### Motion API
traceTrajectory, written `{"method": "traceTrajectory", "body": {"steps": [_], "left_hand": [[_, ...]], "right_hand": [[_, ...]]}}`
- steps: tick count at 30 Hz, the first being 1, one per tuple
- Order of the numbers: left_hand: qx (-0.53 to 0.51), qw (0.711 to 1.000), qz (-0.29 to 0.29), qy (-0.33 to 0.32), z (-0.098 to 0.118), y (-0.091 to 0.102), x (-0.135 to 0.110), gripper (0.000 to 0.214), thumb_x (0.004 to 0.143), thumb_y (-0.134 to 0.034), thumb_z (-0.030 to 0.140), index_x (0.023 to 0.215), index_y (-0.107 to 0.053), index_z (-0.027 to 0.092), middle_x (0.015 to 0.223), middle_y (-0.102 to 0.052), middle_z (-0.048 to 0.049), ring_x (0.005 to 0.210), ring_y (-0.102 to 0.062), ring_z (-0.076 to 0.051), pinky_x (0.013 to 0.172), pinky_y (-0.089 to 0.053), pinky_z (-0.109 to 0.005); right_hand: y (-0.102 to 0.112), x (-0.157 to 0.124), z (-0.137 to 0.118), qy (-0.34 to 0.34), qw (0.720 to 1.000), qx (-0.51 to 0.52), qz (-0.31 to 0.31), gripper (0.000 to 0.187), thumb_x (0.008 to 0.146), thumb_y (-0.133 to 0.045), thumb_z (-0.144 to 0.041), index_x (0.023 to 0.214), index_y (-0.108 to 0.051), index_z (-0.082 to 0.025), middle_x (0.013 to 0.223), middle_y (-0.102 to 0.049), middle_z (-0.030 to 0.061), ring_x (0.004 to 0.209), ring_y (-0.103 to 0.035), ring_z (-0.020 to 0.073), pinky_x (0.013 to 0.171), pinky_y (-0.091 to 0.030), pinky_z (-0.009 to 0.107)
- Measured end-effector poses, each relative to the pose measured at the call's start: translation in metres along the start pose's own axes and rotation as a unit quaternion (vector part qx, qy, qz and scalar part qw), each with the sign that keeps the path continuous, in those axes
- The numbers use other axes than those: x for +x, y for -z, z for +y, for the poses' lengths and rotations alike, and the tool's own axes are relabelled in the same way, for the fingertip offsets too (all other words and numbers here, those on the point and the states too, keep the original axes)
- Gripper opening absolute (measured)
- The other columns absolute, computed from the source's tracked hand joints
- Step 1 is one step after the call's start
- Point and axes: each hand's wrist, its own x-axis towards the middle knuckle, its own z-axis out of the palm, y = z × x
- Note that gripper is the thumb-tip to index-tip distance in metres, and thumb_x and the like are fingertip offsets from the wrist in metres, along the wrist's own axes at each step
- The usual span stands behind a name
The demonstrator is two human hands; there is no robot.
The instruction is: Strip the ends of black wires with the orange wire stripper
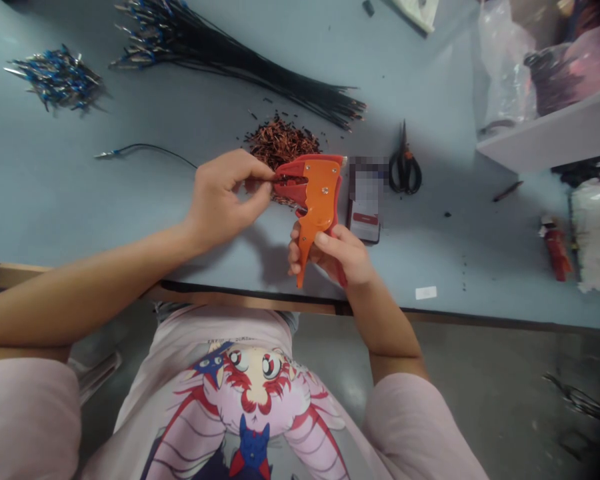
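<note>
My right hand (337,257) is wrapped round the handles of orange and red wire strippers (323,193), whose jaws point left. Between thumb and forefinger, my left hand (230,193) pinches a black wire (153,147) close to those jaws. The wire trails left behind the hand to a metal connector with a blue band lying on the table. Its near end is at the mouth of the jaws; how far it goes in cannot be made out. Behind the tool lies a heap of copper-coloured wire scraps (283,140).
A bundle of black wires (245,60) stretches across the back, beside a pile of blue-banded connectors (63,79). A phone (365,207) and black scissors (405,167) lie right of the tool. Further right are a white bin (550,130) and a red lighter (556,250).
</note>
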Motion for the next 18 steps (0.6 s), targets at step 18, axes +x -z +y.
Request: {"method": "traceTrajectory", "body": {"steps": [18], "left_hand": [[0.006, 0.998, -0.020, 0.064, 0.0012, 0.0001, -0.0013, 0.010, 0.082, -0.061, 0.015, 0.079, -0.065, 0.024, 0.071, -0.066, 0.0012, 0.062, -0.056, -0.013, 0.059, -0.047, -0.031]], "right_hand": [[-0.0036, -0.0002, 0.0010, 0.015, 0.999, -0.034, 0.031, 0.040, 0.084, -0.074, -0.052, 0.094, -0.060, -0.015, 0.067, -0.063, -0.0013, 0.052, -0.062, 0.0133, 0.049, -0.055, 0.028]]}}
